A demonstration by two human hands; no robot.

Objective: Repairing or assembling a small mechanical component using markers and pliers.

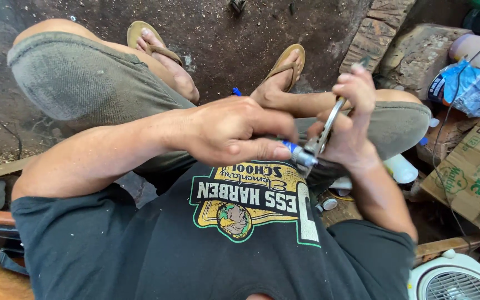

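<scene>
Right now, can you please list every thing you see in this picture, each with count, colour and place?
metal ring: one, silver, held in the right hand
blue-tipped tool: one, blue and silver, in the left hand's grip
cardboard box: one, brown, right edge
plastic bag: one, blue, upper right
wood blocks: two, brown, top right
fan: one, white, bottom right corner
sandals: two, tan, on the feet
left hand: one, centre
right hand: one, right of centre

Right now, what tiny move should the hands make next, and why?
Probably a slight turn of the blue-handled tool: the left hand grips it with its tip at the metal fitting, while the right hand holds the metal ring steady.
</scene>
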